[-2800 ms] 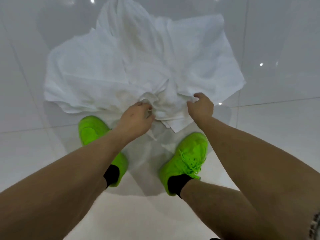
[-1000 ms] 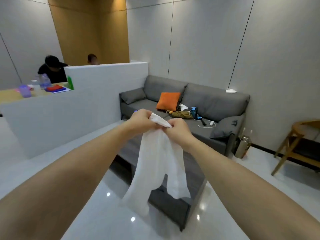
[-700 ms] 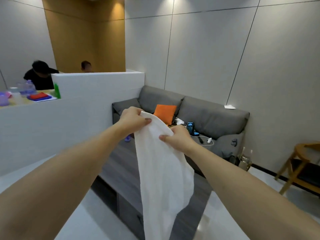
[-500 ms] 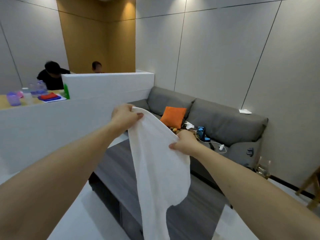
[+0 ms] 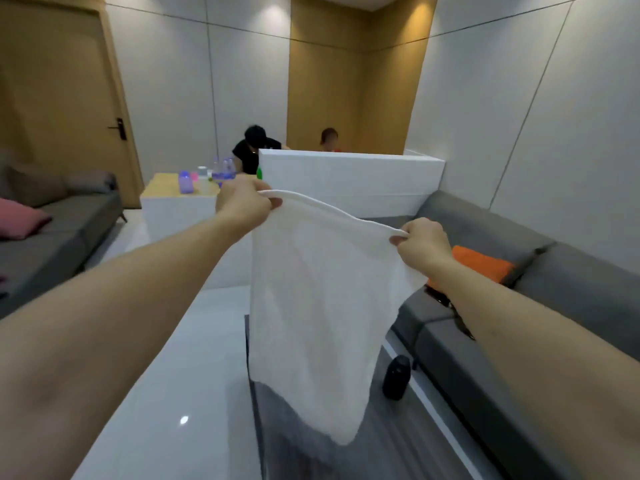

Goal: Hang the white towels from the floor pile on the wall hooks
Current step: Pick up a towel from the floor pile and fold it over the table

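Towel now spread wider, unlabelled.

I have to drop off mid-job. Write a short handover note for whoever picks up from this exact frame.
Left hand: shut on one top corner of the white towel.
Right hand: shut on the other top corner.
Towel hangs spread between both hands, over the dark low table.
Done: one towel lifted and opened out.
Left: hang it. No wall hooks or floor pile in view, so find them first.
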Demonstrator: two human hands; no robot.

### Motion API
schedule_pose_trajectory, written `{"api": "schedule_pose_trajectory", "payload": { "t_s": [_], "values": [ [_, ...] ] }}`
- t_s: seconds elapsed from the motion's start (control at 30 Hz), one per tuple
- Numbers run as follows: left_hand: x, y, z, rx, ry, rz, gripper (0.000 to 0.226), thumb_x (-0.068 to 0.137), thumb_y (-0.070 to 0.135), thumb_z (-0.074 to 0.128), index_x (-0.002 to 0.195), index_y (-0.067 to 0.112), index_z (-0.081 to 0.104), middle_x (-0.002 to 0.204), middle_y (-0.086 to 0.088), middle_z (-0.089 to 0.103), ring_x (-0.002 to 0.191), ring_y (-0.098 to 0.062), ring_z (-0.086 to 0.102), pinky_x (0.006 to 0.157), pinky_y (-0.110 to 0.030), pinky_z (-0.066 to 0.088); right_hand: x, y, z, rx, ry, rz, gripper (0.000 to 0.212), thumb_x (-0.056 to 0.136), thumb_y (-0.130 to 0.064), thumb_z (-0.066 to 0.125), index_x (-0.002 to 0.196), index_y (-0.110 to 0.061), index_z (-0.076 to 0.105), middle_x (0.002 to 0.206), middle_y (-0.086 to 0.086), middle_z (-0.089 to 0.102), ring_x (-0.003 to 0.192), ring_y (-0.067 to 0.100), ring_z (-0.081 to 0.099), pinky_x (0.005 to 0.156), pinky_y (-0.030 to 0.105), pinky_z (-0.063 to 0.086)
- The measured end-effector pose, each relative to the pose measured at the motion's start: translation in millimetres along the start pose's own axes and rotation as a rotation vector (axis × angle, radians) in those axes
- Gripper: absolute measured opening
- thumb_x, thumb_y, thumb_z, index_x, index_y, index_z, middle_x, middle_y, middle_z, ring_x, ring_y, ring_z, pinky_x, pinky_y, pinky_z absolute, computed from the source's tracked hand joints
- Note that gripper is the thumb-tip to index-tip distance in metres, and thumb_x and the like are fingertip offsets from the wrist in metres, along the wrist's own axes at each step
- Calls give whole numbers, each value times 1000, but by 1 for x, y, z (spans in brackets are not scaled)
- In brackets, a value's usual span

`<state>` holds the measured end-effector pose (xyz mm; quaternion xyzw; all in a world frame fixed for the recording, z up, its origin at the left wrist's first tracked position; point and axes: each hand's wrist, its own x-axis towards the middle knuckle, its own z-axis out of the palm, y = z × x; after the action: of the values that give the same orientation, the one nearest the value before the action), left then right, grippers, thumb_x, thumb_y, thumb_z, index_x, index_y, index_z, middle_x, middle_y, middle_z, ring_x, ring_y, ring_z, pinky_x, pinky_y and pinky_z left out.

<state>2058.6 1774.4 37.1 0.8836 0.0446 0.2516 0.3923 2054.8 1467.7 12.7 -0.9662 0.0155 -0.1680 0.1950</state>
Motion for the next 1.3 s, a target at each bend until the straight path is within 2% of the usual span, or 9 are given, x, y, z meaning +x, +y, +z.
{"api": "schedule_pose_trajectory", "payload": {
  "t_s": [0.17,0.33,0.47,0.63,0.7,0.87,1.0,1.13,1.3],
  "values": [
    [15,19,25,93,138,-84,6,85,34,71,84,30,76,109,-6,68,103,-24,59,78,-27,45,77,21,-1,24,-64,-144,19,94,-19,54,85,-11,68,82,10,65,75,25,59,71,37,55],
    [-19,13,73,109,138,-178,11,84,31,75,74,35,75,77,11,68,84,-13,61,71,-23,43,90,80,31,60,-125,-215,18,93,-28,60,89,-17,73,89,10,68,86,31,61,71,33,50],
    [-74,-3,125,128,60,-284,15,86,23,71,75,33,74,79,7,69,83,-14,62,69,-23,41,66,139,72,34,-263,-202,16,93,-28,60,90,-19,73,91,9,70,85,30,61,67,31,46],
    [-162,-31,182,222,-68,-400,22,89,13,64,86,29,78,73,9,68,68,-12,61,53,-18,39,8,209,128,-4,-431,-154,17,87,-17,58,83,-24,73,86,6,69,82,28,63,70,34,52],
    [-199,-42,199,234,-121,-437,22,90,13,64,87,28,79,69,10,66,61,-10,56,50,-20,37,-21,234,149,-12,-481,-104,16,88,-18,60,89,-24,75,87,5,69,81,25,63,70,33,52],
    [-294,-67,228,263,-236,-525,15,92,21,65,96,25,79,84,2,70,70,-9,57,52,-18,38,-106,297,177,-30,-556,-91,16,93,-26,59,102,-29,71,95,7,69,86,29,64,67,31,48],
    [-378,-81,240,306,-339,-547,16,93,22,63,94,26,79,74,8,65,65,-5,55,48,-14,34,-188,338,176,-27,-580,-94,14,96,-22,54,98,-27,66,88,4,66,79,27,60,59,29,41],
    [-464,-87,240,322,-420,-590,13,92,28,65,87,29,77,70,8,65,63,-6,57,47,-15,35,-269,371,165,-39,-639,-64,12,96,-25,55,88,-24,64,82,5,65,76,27,61,62,35,51],
    [-554,-95,232,354,-496,-619,14,90,26,64,87,25,78,73,7,65,69,-9,58,57,-22,44,-349,398,155,-102,-769,22,15,93,-20,59,93,-12,72,80,5,66,73,22,60,64,34,52]
  ]
}}
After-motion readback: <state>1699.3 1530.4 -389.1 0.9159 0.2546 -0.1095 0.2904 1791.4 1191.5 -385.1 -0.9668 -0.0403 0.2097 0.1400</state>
